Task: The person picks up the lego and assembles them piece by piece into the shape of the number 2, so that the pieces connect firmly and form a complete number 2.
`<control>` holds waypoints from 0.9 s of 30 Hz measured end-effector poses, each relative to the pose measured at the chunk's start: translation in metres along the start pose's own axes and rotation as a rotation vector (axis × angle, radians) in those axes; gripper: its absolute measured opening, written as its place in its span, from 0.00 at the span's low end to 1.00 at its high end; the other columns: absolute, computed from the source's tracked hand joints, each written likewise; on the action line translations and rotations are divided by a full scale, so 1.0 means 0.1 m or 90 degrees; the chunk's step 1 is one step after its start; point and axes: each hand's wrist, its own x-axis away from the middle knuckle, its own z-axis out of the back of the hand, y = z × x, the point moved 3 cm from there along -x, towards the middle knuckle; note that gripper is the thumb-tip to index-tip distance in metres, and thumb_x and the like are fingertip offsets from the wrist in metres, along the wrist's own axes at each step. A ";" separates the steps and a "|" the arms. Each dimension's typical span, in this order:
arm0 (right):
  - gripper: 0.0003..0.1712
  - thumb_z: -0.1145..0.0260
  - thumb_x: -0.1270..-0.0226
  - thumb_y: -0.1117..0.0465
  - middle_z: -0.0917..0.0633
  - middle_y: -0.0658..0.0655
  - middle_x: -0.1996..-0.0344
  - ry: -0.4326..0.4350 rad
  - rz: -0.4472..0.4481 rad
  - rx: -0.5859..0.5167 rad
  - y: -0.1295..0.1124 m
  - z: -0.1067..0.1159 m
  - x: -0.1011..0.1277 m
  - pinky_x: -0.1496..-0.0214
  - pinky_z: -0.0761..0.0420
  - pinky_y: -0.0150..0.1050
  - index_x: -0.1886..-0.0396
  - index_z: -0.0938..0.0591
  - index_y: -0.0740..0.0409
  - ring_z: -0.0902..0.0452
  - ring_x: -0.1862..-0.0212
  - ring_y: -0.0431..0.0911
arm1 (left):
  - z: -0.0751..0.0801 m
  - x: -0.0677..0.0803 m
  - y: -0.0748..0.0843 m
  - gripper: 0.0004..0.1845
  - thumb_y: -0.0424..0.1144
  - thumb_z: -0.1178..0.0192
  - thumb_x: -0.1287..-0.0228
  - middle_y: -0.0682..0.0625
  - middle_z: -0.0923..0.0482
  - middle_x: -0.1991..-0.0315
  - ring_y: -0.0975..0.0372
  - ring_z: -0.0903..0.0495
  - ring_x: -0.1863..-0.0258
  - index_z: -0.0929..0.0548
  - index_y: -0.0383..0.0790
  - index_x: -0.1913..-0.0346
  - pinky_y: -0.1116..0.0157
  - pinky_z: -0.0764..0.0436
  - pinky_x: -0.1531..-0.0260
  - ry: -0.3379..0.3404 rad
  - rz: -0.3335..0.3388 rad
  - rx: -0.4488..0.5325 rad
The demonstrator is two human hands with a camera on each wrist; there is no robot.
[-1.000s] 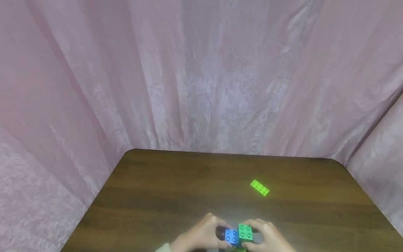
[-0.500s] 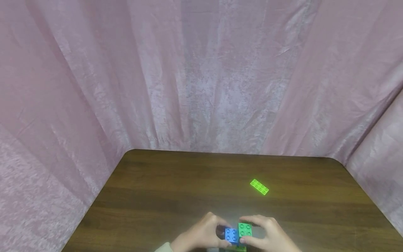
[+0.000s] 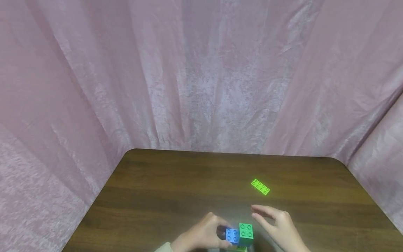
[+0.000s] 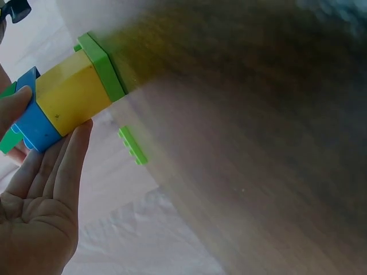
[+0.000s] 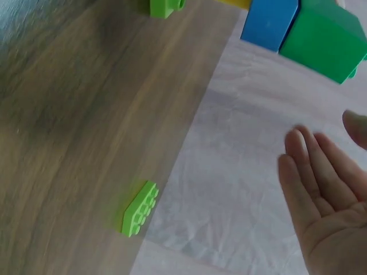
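Near the table's front edge stands a stack of toy building bricks. It has a lime-green base plate (image 4: pixel 103 66), a yellow block (image 4: pixel 73 91) on that, a blue brick (image 3: pixel 232 236) above, and a green brick (image 3: pixel 246 230) on top, offset to the right. My left hand (image 3: pixel 206 231) pinches the blue brick between thumb and fingers, the fingertips reaching down along the yellow block. My right hand (image 3: pixel 280 224) is apart from the stack, to its right, holding nothing, with fingers extended and thumb apart in the right wrist view.
A loose lime-green studded plate (image 3: pixel 260 187) lies flat on the brown wooden table (image 3: pixel 176 182), beyond the right hand. Pink curtains (image 3: pixel 201 77) hang behind the table's far edge and along its sides.
My right hand has let go of the green brick and moved away to the right and slightly forward. The green brick stays on the stack, and the left hand keeps its hold.
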 end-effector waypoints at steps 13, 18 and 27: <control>0.19 0.26 0.55 0.76 0.10 0.52 0.70 0.132 0.097 -0.036 0.21 0.07 -0.15 0.58 0.22 0.14 0.59 0.13 0.62 0.18 0.65 0.24 | -0.01 0.01 0.00 0.16 0.35 0.29 0.47 0.53 0.12 0.65 0.81 0.21 0.71 0.14 0.38 0.53 0.86 0.22 0.71 -0.002 -0.019 -0.010; 0.20 0.24 0.56 0.74 0.10 0.55 0.70 0.137 0.082 -0.010 0.23 0.06 -0.17 0.57 0.24 0.12 0.59 0.13 0.63 0.17 0.64 0.26 | -0.01 0.01 -0.01 0.17 0.36 0.29 0.47 0.53 0.12 0.65 0.82 0.21 0.71 0.14 0.38 0.52 0.86 0.22 0.71 -0.003 -0.016 -0.009; 0.23 0.22 0.53 0.67 0.10 0.59 0.61 0.127 0.022 0.028 0.29 0.07 -0.27 0.53 0.31 0.08 0.54 0.14 0.65 0.19 0.58 0.24 | -0.01 0.02 -0.02 0.18 0.36 0.29 0.47 0.52 0.12 0.64 0.81 0.20 0.70 0.15 0.38 0.51 0.86 0.22 0.71 -0.004 -0.013 0.003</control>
